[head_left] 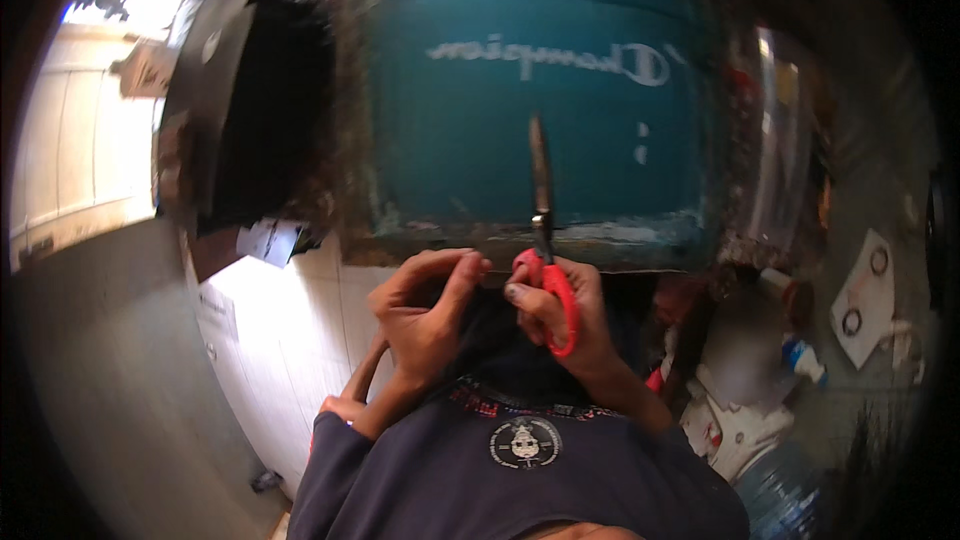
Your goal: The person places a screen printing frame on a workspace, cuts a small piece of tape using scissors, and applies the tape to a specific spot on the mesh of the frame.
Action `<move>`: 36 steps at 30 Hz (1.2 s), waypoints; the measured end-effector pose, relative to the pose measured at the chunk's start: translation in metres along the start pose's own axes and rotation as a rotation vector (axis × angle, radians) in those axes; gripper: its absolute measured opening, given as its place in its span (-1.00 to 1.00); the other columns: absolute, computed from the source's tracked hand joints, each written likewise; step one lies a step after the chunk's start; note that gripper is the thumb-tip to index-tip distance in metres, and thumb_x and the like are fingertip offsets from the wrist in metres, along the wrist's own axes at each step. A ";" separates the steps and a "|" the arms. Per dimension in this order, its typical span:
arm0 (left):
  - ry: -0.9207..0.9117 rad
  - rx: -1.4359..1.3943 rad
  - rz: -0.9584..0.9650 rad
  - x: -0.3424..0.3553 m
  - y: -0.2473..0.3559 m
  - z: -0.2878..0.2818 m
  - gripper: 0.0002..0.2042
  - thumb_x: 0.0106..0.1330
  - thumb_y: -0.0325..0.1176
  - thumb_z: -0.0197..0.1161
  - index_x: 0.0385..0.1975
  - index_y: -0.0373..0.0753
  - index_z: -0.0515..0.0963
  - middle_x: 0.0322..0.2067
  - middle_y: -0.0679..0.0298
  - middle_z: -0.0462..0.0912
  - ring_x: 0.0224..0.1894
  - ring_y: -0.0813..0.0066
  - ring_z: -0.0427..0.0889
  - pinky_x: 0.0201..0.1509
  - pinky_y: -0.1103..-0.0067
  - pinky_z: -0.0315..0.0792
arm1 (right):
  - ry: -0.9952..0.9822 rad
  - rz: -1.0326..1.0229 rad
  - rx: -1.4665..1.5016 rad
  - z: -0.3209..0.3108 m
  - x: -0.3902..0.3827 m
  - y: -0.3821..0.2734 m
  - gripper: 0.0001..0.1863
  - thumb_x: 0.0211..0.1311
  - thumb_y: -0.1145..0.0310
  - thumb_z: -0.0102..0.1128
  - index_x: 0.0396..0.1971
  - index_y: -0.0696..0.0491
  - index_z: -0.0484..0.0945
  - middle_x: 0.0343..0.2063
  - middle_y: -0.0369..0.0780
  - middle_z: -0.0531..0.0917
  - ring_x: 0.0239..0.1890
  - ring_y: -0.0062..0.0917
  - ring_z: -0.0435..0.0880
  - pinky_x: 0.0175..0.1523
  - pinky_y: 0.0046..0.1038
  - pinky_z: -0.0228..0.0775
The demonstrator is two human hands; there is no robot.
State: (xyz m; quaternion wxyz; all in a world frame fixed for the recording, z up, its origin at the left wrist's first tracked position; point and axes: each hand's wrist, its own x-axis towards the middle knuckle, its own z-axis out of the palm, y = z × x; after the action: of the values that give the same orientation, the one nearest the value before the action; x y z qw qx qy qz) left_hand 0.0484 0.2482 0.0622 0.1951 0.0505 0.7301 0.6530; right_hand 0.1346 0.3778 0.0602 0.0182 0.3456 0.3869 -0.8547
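My right hand (560, 310) grips red-handled scissors (541, 180), whose closed blades point forward over a teal board (460, 150) with white printed lettering and a worn, paint-smeared frame. Just left of the scissors, at the board's near edge, my left hand (420, 310) has its thumb and forefinger pinched together; whatever is between the tips is too small to make out. Both hands are above my lap, apart from each other.
A black panel (260, 110) stands left of the board, with papers (268, 240) below it. Rolled clear plastic (775, 140) lies to the right. Below that are mixed clutter, a white sheet with two rings (863, 295) and a large blue-tinted bottle (775, 490).
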 end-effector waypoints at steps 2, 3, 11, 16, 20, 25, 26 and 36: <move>-0.018 -0.045 -0.091 0.003 0.006 0.005 -0.86 0.29 -0.44 0.34 -0.30 -0.40 0.63 -0.42 0.17 0.73 -0.35 0.54 0.69 -0.20 0.65 0.56 | -0.016 -0.025 -0.017 -0.007 -0.001 -0.003 -0.90 0.19 0.47 0.29 -0.39 0.18 0.58 -0.69 -0.40 0.50 -0.75 -0.82 0.36 -0.65 -0.70 0.14; -0.047 -0.052 -0.075 0.005 0.009 0.008 -0.86 0.29 -0.44 0.34 -0.30 -0.40 0.63 -0.42 0.17 0.73 -0.35 0.54 0.69 -0.20 0.65 0.56 | -0.004 -0.054 -0.002 -0.010 -0.002 -0.004 -0.90 0.19 0.47 0.29 -0.39 0.18 0.58 -0.69 -0.40 0.50 -0.75 -0.82 0.36 -0.65 -0.70 0.14; -0.257 0.068 -0.086 0.021 0.023 0.042 -0.87 0.21 -0.52 0.41 -0.30 -0.41 0.64 -0.37 0.23 0.72 -0.33 0.64 0.66 -0.22 0.70 0.52 | 0.102 -0.204 -0.009 -0.043 -0.009 -0.019 -0.92 0.19 0.49 0.26 -0.44 0.18 0.59 -0.71 -0.41 0.50 -0.74 -0.84 0.35 -0.63 -0.71 0.14; -0.288 0.035 -0.010 0.041 0.026 0.078 -0.88 0.21 -0.52 0.41 -0.33 -0.41 0.64 -0.38 0.24 0.72 -0.34 0.64 0.65 -0.23 0.70 0.52 | 0.173 -0.248 0.007 -0.063 -0.004 -0.042 -0.94 0.20 0.52 0.23 -0.44 0.18 0.59 -0.71 -0.39 0.50 -0.74 -0.81 0.37 -0.64 -0.70 0.14; -0.272 0.071 0.039 0.065 0.023 0.104 -0.88 0.21 -0.50 0.41 -0.34 -0.41 0.63 -0.40 0.24 0.72 -0.36 0.64 0.65 -0.23 0.70 0.51 | 0.277 -0.254 0.023 -0.084 -0.004 -0.057 -0.93 0.17 0.51 0.30 -0.41 0.18 0.59 -0.68 -0.37 0.53 -0.72 -0.80 0.41 -0.64 -0.70 0.17; -0.249 0.037 -0.022 0.089 0.011 0.127 -0.86 0.21 -0.44 0.43 -0.35 -0.38 0.65 -0.45 0.25 0.72 -0.39 0.65 0.65 -0.29 0.73 0.49 | 0.513 -0.397 -0.279 -0.138 -0.039 -0.049 -0.61 0.08 0.30 0.50 -0.18 0.22 0.61 -0.45 -0.30 0.65 -0.48 -0.75 0.56 -0.37 -0.67 0.40; -0.255 0.031 -0.020 0.092 0.008 0.129 -0.86 0.21 -0.44 0.43 -0.35 -0.38 0.65 -0.45 0.25 0.72 -0.39 0.65 0.65 -0.29 0.73 0.49 | 0.533 -0.365 -0.316 -0.152 -0.053 -0.046 -0.54 0.10 0.22 0.48 -0.13 0.25 0.60 -0.44 -0.27 0.65 -0.46 -0.71 0.58 -0.34 -0.66 0.42; -0.157 0.260 0.157 0.102 0.000 0.138 -0.92 0.25 -0.56 0.35 -0.33 -0.42 0.63 -0.42 0.18 0.71 -0.34 0.56 0.68 -0.21 0.67 0.54 | 1.287 -0.449 -0.430 -0.269 -0.137 -0.038 -0.67 0.33 0.52 0.16 0.06 0.33 0.52 -0.20 -0.10 0.71 -0.35 -0.59 0.67 -0.25 -0.52 0.56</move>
State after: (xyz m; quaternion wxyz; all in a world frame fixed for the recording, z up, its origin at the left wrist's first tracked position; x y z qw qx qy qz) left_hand 0.0035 0.4107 0.0299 0.1914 0.1832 0.7848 0.5603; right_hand 0.3830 0.5532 0.0438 -0.3225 0.6821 0.5428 -0.3689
